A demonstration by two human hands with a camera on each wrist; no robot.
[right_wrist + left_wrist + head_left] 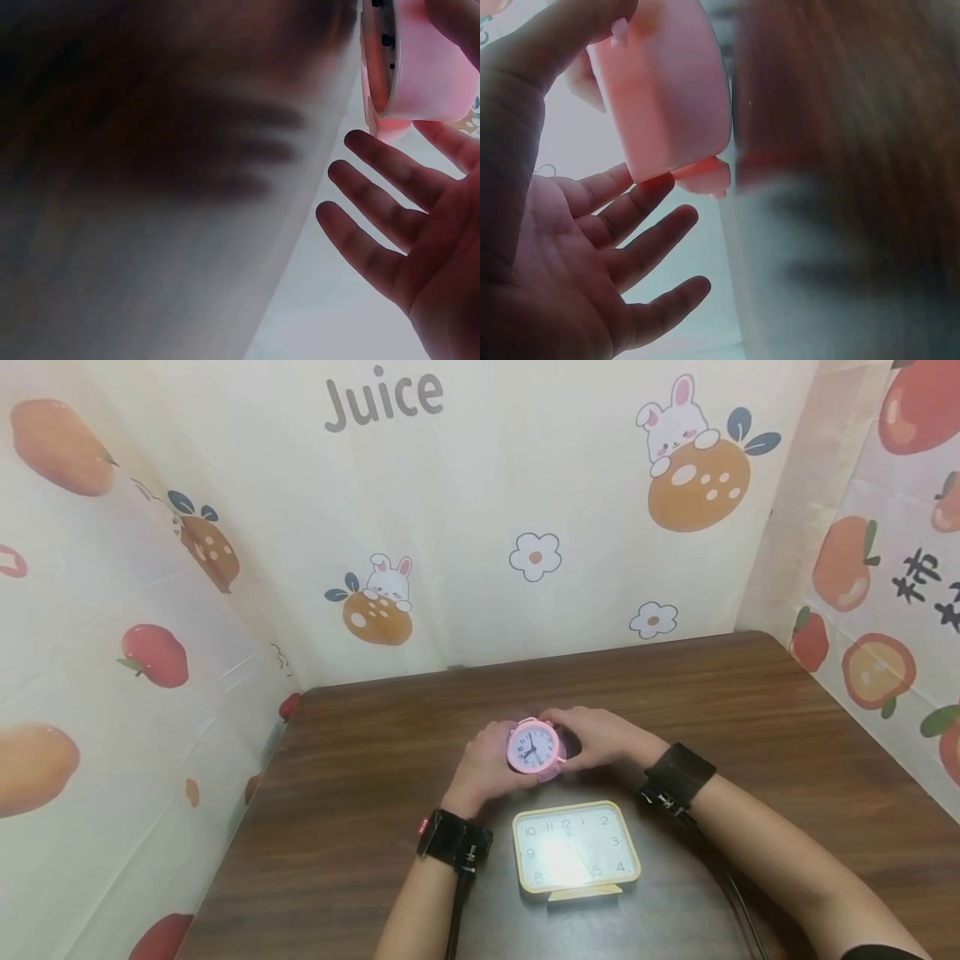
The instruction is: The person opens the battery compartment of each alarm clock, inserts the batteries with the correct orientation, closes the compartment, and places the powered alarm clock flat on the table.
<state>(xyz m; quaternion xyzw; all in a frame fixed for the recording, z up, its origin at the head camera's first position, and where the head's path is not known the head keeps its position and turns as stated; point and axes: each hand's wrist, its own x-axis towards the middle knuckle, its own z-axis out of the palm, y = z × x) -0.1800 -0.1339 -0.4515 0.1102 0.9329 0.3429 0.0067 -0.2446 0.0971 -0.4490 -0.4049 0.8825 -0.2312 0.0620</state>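
Note:
A small round pink alarm clock (533, 747) is held between both hands over the far middle of the table, its white dial facing up toward the head camera. My left hand (489, 766) grips its left side with the thumb and foremost fingers; in the left wrist view the other fingers spread loosely below the pink casing (667, 90). On the opposite side, my right hand (597, 737) pinches it with thumb and index finger. The right wrist view shows that hand's remaining fingers (371, 251) extended apart from the clock. Small dark parts show on the clock's back.
Nearer the person lies a yellow-framed rectangular clock (576, 847), with glare across its dial. The brown wooden table (360, 860) meets printed curtains (480, 527) at the back and sides. Black wrist straps (453, 841) with cables circle both wrists.

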